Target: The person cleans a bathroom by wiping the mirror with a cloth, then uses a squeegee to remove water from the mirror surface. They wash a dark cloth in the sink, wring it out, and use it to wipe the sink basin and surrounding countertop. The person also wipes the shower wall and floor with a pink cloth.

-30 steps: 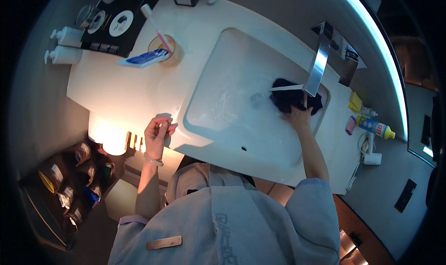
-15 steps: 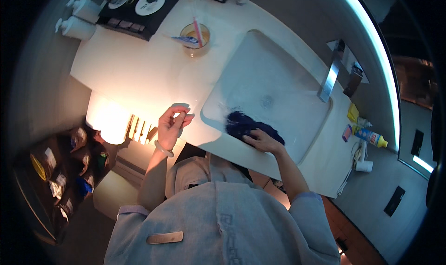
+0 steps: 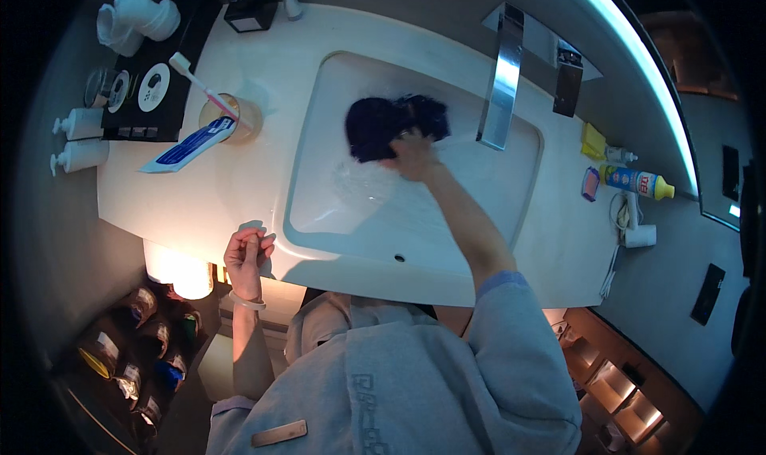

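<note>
A wet, dark blue cloth [image 3: 377,130] lies bunched in the upper part of the white rectangular sink [image 3: 471,216], in shallow, rippling water. My right hand [image 3: 415,157] reaches over the basin and grips the cloth's near side; its fingers are partly lost against the dark fabric and slightly blurred. Over the counter's front edge, left of the basin, my left hand [image 3: 249,252] is loosely closed, thumb against curled fingers, and nothing shows in it. A pale bangle [image 3: 246,302] circles that wrist.
A chrome faucet [image 3: 503,80] juts over the basin's right side. Left of the sink stands a glass [image 3: 246,124] with a pink toothbrush [image 3: 203,88] and a toothpaste tube [image 3: 190,147]. Pump bottles [image 3: 80,153] stand far left. A yellow-capped bottle [image 3: 638,181] and white hair dryer [image 3: 636,224] lie right.
My right hand has moved the cloth from the sink's near edge to its far part. The left hand stays by the counter edge, its fingers a little more curled. The view has turned and shifted.
</note>
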`<state>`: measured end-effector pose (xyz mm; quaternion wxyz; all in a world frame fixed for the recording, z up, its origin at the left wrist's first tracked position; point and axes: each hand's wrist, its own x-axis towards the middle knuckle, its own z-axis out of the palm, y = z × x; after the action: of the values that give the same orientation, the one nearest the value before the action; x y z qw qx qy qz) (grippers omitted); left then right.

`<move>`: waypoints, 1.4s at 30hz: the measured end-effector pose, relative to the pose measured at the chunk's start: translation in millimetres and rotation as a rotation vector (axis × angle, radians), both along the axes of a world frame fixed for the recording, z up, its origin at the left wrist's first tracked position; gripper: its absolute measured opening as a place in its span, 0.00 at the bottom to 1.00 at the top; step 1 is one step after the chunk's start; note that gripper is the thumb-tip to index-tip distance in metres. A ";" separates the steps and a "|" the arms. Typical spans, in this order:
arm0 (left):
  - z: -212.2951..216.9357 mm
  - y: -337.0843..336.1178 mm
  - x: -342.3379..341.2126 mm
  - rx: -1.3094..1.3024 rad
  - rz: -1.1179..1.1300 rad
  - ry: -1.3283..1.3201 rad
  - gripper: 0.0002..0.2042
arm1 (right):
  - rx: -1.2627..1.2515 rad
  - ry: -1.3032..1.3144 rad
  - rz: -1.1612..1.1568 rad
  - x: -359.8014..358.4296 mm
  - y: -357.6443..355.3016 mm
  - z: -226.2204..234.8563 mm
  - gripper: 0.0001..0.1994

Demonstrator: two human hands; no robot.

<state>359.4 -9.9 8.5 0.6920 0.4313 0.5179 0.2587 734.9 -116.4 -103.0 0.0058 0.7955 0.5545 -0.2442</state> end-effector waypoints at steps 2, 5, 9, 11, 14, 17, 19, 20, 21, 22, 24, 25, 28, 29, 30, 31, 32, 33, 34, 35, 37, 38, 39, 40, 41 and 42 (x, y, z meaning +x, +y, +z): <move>0.6 0.7 2.4 0.026 -0.024 0.029 0.06 | 0.060 -0.149 -0.066 35.0 -32.6 -5.6 0.29; 4.0 -3.8 12.2 0.081 -0.071 0.087 0.08 | -0.189 -0.203 -0.028 74.3 -63.5 21.3 0.28; 27.4 -18.4 55.6 0.150 -0.200 0.146 0.12 | -0.177 -0.341 -0.077 69.8 -110.4 69.6 0.26; 29.2 -27.5 83.0 0.143 -0.293 0.085 0.13 | -0.157 -0.418 -0.103 49.5 -143.5 57.0 0.25; 1.9 -45.4 112.5 0.063 -0.488 0.004 0.15 | -0.156 -0.350 -0.166 13.1 -159.7 46.5 0.19; -8.1 -72.9 153.4 -0.441 -0.545 0.066 0.25 | 0.052 0.156 -0.449 -6.8 -147.2 47.8 0.17; -10.7 -89.5 186.1 -0.771 -0.441 0.119 0.30 | 0.188 0.535 -0.653 -21.1 -129.8 62.7 0.20; -16.2 -89.8 199.5 -0.932 -0.381 0.147 0.32 | 0.153 0.239 -0.532 -39.5 -119.0 81.9 0.21; -25.4 -87.9 206.2 -1.013 -0.445 -0.113 0.36 | 0.460 0.081 -0.440 -56.8 -121.9 73.9 0.20; -44.3 -87.0 208.9 -1.087 -0.485 -0.376 0.41 | 0.637 0.194 -0.491 -73.0 -105.8 95.0 0.16; -68.5 -89.0 222.3 -1.123 -0.327 -0.714 0.39 | 0.842 0.402 -0.536 -102.2 -90.7 113.1 0.14; -80.0 -92.1 221.8 -0.778 -0.473 -0.657 0.36 | 0.845 0.413 -0.469 -110.9 -84.7 118.7 0.15; -102.6 -94.6 218.6 -0.793 -0.463 -1.059 0.24 | 0.766 0.268 -0.382 -104.8 -66.4 90.9 0.18; -107.0 -95.5 224.3 -1.029 -0.436 -1.254 0.20 | 0.759 0.291 -0.543 -84.7 -62.5 75.1 0.16; -113.2 -94.6 212.3 -1.110 -0.253 -0.988 0.18 | 0.760 0.332 -0.679 -60.7 -56.1 64.6 0.15; -87.7 -91.7 223.6 -0.791 -0.303 -0.400 0.18 | 0.703 0.373 -0.751 -32.3 -57.9 52.6 0.15; -86.7 -87.4 223.2 -0.803 -0.298 -0.457 0.18 | 0.640 0.428 -0.802 -12.1 -60.6 47.3 0.15; -83.6 -83.8 222.2 -0.737 -0.280 -0.422 0.20 | 0.585 0.317 -0.844 1.4 -67.0 40.8 0.14; -82.6 -78.9 220.9 -0.664 -0.259 -0.392 0.21 | 0.533 0.206 -0.877 12.3 -72.5 32.4 0.14; -81.7 -76.0 219.1 -0.603 -0.199 -0.306 0.22 | 0.603 0.119 -1.019 19.0 -78.5 24.0 0.15; -79.6 -74.2 213.9 -0.484 -0.074 -0.131 0.25 | 0.715 0.039 -1.140 21.9 -84.1 13.4 0.23; -79.2 -72.0 213.8 -0.497 -0.085 -0.167 0.26 | 0.684 0.009 -1.049 14.4 -82.1 5.6 0.24; -65.0 -70.3 220.4 -0.516 -0.108 -0.199 0.26 | 0.648 -0.025 -0.968 1.2 -78.1 -1.2 0.25; -56.7 -70.1 222.8 -0.536 -0.119 -0.235 0.27 | 0.611 -0.055 -0.877 -11.9 -70.7 -1.2 0.25; -66.4 -67.9 227.5 -0.594 -0.209 -0.325 0.27 | 0.527 0.235 -0.986 -21.5 -63.9 -0.6 0.23; -71.5 -65.8 230.1 -0.633 -0.231 -0.370 0.27 | 0.644 0.720 -1.022 -25.6 -60.6 2.9 0.19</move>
<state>589.5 -75.6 -62.9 0.8973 0.1979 0.3866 0.0796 709.3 -177.1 -100.1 -0.5298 0.7881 0.1231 -0.2882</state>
